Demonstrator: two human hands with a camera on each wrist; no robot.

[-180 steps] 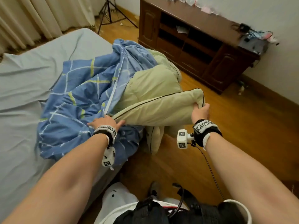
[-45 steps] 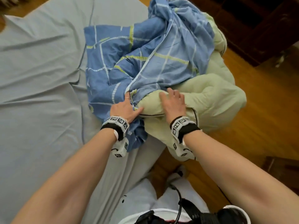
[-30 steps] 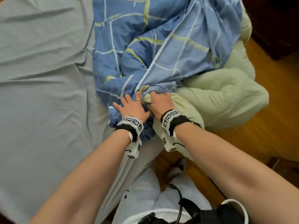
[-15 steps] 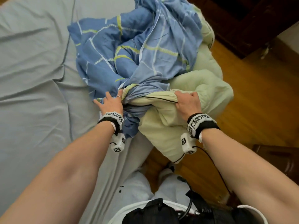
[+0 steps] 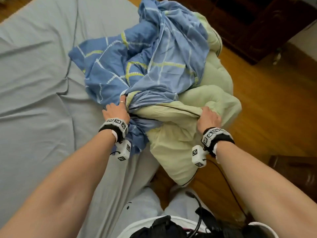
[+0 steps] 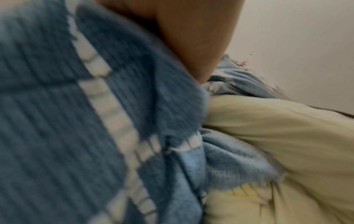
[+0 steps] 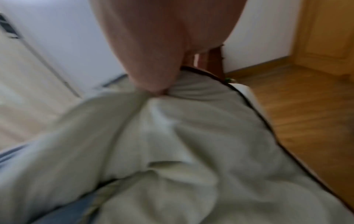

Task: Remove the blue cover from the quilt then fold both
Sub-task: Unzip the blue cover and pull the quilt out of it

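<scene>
both forearms are bare. each wrist wears a black band topped with a white strip of black square markers, with a small white marker cube below. a ring [image 5: 122,102] circles one left finger. pale trousers.

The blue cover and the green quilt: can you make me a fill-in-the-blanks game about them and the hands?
1. The left hand grips the bunched ____ cover.
2. The right hand grips the pale green ____ along its dark-piped edge.
3. The cover lies on a bed with a ____ sheet.
4. One corner of the quilt hangs off the bed over the ____ floor.

Missing words: blue; quilt; grey; wooden
</scene>
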